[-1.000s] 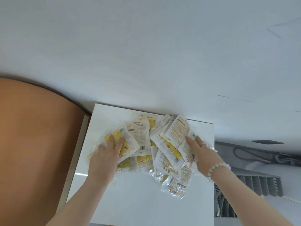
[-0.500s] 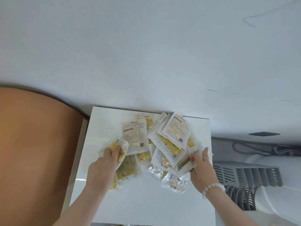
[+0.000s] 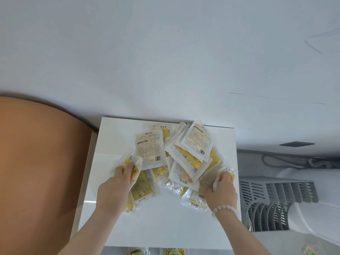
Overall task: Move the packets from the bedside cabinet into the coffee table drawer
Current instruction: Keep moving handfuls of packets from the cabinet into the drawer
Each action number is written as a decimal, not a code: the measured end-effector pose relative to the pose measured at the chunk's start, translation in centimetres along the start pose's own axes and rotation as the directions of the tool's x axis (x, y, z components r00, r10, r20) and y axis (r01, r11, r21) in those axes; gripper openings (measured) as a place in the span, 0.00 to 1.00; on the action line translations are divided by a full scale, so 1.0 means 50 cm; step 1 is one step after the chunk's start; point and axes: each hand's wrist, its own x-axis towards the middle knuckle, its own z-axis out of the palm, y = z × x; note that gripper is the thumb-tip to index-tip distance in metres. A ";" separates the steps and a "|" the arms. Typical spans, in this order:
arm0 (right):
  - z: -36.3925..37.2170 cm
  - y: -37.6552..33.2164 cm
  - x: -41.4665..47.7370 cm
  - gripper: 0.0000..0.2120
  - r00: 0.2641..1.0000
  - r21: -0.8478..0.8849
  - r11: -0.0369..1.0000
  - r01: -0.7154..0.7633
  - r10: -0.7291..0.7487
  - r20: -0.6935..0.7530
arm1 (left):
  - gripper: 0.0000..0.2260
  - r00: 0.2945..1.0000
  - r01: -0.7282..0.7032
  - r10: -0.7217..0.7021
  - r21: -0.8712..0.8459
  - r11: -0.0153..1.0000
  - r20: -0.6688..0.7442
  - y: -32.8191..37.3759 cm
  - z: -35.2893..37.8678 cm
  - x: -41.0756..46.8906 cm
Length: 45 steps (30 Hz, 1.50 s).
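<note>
— Where were the packets point(image 3: 185, 159)?

— All on the cabinet point(image 3: 161, 227), heaped loosely toward its far edge and overlapping. None had left it, and the drawer was not in view.

— What had changed in the last second?

— Both hands had drawn back toward the person and closed. A second before, they lay flat on the outer edges of the heap. Now the left hand point(image 3: 114, 188) had its fingers curled over a yellow packet point(image 3: 137, 167) at the left edge. The right hand point(image 3: 223, 190), with a bead bracelet point(image 3: 223, 207) at the wrist, pinched a crumpled packet point(image 3: 221, 172) at the right edge. The heap looked slightly tighter.

— Meaning?

— I judged the gathering had turned into grasping, with lifting the next step. The slick wrappers in the middle, held by neither hand, could easily slide out.

— Any writing?

— The white packet point(image 3: 150, 150) showed Chinese characters, a line that seemed to read "HAND WARMER", fine print too small to read, and a barcode. Another lay reversed with "WARMER" upside down. The yellow ones carried small cartoon figures and stars.

— Around it?

— A brown panel point(image 3: 36, 172) on the left, a white wall point(image 3: 165, 52) behind, and a grey grille point(image 3: 276, 199) on the right.
</note>
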 end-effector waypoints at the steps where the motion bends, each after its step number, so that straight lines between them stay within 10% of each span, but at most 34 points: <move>1: 0.000 0.001 -0.002 0.16 1.000 0.014 1.000 -0.011 0.011 -0.025 | 0.28 1.000 0.001 -0.001 -0.010 1.000 0.017 -0.001 0.000 -0.002; 10: -0.102 0.021 -0.039 0.12 0.961 0.280 0.935 -0.216 0.254 -0.109 | 0.23 0.991 -0.018 0.007 0.077 0.997 0.135 -0.016 -0.042 -0.063; 16: -0.220 0.055 -0.114 0.36 0.862 0.620 0.628 -0.470 0.476 0.172 | 0.11 0.996 -0.044 0.050 -0.087 0.995 0.068 -0.006 -0.171 -0.121; 22: -0.346 0.087 -0.204 0.07 0.857 0.659 0.553 -0.510 0.390 0.336 | 0.07 0.983 -0.113 0.168 -0.468 0.876 0.078 0.101 -0.314 -0.153; 29: -0.424 0.129 -0.315 0.13 0.881 0.866 0.297 -0.402 0.382 0.278 | 0.06 0.932 -0.201 0.349 -0.669 0.716 0.094 0.247 -0.448 -0.221; 32: -0.458 0.141 -0.391 0.12 0.873 0.927 0.175 -0.331 0.430 0.230 | 0.23 0.912 -0.223 0.395 -0.675 0.703 0.110 0.297 -0.477 -0.257; 45: -0.427 0.322 -0.771 0.12 0.763 0.956 -0.283 0.082 0.635 0.123 | 0.16 0.411 -0.708 0.854 -0.478 0.520 0.319 0.526 -0.406 -0.608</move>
